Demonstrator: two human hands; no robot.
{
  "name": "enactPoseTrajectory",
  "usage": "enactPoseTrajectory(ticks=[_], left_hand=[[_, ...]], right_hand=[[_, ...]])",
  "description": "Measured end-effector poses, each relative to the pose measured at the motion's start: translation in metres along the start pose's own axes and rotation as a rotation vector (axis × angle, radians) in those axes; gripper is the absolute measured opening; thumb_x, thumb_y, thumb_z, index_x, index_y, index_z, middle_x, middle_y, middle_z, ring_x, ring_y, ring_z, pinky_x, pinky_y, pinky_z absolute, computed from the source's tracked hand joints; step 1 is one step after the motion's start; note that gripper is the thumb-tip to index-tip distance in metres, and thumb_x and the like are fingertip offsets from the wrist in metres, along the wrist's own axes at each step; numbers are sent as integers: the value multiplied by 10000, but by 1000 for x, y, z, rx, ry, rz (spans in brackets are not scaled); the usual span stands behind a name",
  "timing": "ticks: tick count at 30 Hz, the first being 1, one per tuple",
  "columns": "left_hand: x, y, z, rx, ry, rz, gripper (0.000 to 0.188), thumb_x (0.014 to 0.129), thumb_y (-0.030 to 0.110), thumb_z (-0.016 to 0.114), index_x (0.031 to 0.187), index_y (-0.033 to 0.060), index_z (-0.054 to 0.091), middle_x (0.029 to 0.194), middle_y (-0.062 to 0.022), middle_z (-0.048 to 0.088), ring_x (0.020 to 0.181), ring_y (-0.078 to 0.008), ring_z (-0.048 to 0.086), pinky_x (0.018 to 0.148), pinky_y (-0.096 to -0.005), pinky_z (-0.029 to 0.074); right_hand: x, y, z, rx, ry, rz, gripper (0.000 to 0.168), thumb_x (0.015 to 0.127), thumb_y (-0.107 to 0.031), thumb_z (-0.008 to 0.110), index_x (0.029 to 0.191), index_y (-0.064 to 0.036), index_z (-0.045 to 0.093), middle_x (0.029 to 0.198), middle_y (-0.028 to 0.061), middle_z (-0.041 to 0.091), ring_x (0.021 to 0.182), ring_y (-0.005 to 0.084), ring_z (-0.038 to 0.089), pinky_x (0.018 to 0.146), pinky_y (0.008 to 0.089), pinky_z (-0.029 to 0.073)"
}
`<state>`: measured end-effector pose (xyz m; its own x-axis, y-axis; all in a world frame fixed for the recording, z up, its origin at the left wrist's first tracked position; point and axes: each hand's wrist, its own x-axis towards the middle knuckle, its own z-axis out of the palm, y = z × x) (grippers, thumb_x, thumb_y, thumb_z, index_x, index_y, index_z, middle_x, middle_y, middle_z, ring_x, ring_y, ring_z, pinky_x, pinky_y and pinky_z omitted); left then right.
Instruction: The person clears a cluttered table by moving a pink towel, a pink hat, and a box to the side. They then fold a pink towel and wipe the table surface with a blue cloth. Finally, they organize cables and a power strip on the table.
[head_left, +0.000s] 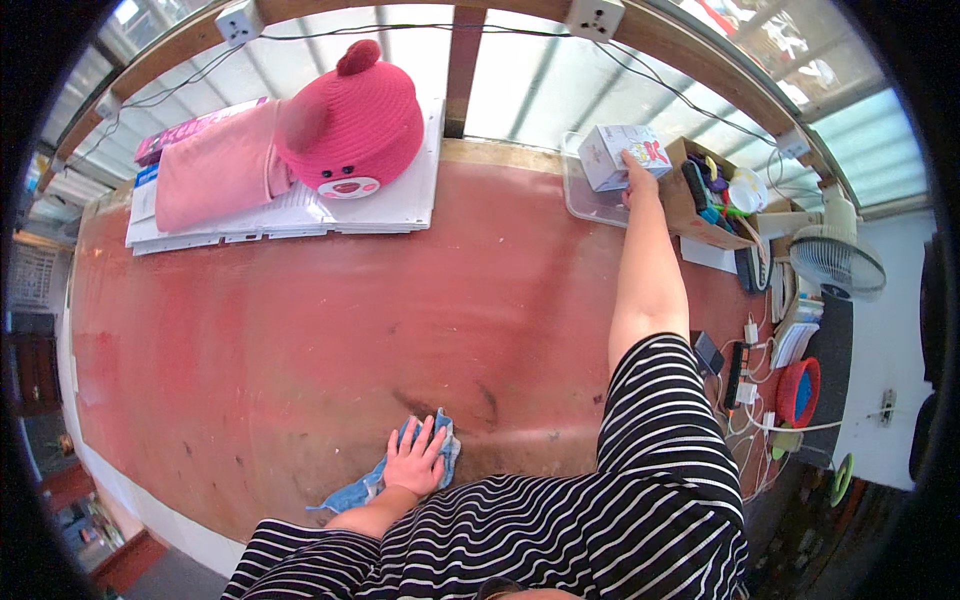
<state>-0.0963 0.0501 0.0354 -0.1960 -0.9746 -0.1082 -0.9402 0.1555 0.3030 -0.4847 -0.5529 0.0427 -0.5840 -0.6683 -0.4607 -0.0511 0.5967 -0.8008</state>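
Note:
My left hand (414, 459) lies flat, fingers spread, on a crumpled blue cloth (354, 495) at the near edge of the red tabletop (337, 322). At the far right my right hand (639, 178) reaches out to a white printed cardboard box (604, 166), its fingers on the box's near side; whether they grip it cannot be told. The box sits in or over a clear plastic tray (592, 210), beside an open brown carton.
At the back left, a pink knitted bear hat (367, 127) and folded pink cloth (217, 176) rest on white boards (382, 214). Rightward stand the brown carton (679, 206) of odds and ends, a fan (836, 255), a power strip (738, 375) with cables and a red basket (796, 390).

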Motion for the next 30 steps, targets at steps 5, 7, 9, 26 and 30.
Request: enactPoseTrajectory(ticks=[5, 7, 9, 26, 30], left_hand=[[-1, 0, -1, -11, 13, -11, 593, 814, 345, 616, 1394, 268, 523, 1513, -51, 414, 1411, -317, 329, 1110, -583, 252], [-5, -2, -1, 14, 6, -17, 593, 814, 344, 616, 1396, 271, 521, 1514, -50, 413, 1412, -316, 327, 1112, -585, 250], [3, 4, 3, -23, -5, 11, 597, 814, 343, 616, 1398, 274, 517, 1517, -48, 409, 1414, -315, 325, 1114, -587, 247], [2, 3, 1, -16, -50, -23, 576, 834, 365, 599, 1400, 306, 510, 1536, -9, 379, 1416, -283, 319, 1118, -583, 243], [1, 0, 1, -16, -49, -20, 583, 840, 366, 592, 1411, 303, 495, 1544, -11, 366, 1424, -282, 304, 1121, -583, 239]], right_hand=[[-34, -5, -4, 28, -341, -12, 390, 744, -519, 800, 801, -173, 629, 568, -90, 325, 437, 63, 271, 405, 249, 245], [-45, 2, 17, 65, -468, 12, 402, 746, -531, 795, 830, -168, 644, 585, -72, 365, 443, 65, 296, 396, 265, 262], [0, 6, 0, 36, 10, -140, 807, 691, -582, 809, 1171, 16, 558, 846, 117, 573, 683, 196, 552, 528, 374, 440], [-4, -18, -2, 227, 67, -68, 670, 724, -716, 697, 830, -66, 575, 595, 3, 436, 414, 142, 343, 386, 325, 273], [0, -9, -18, -55, 87, 0, 804, 794, -857, 400, 890, -89, 612, 617, 21, 438, 426, 153, 341, 409, 320, 275]])
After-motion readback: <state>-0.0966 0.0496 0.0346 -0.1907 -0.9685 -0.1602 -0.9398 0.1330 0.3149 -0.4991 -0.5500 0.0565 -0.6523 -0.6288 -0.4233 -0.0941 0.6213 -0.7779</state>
